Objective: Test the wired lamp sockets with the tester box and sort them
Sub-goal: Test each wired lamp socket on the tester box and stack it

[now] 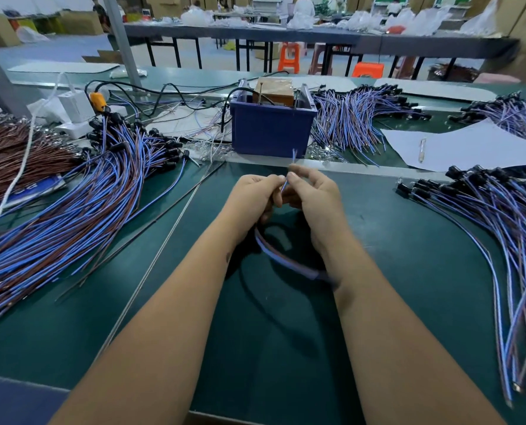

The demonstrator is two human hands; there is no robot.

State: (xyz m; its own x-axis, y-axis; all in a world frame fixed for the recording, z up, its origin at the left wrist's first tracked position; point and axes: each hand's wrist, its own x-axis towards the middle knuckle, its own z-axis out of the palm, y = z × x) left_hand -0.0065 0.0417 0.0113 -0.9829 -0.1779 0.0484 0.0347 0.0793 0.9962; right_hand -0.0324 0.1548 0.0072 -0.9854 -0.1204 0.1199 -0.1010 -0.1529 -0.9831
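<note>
A blue bin stands on the green worktop straight ahead of the hands. In it sits a brown box with a thin metal rod upright beside it and a black cable running in over the rim. No writing on it can be read.

Both hands meet just in front of the bin. The left hand and the right hand each pinch the blue-and-brown wire pair between curled fingertips; its free ends stick up above the fingers, and the rest loops down between the wrists. Whether a socket hangs on it cannot be seen.

A large heap of wired sockets fans out at left, another heap at right, a third beside the bin. A white sheet lies at right.
</note>
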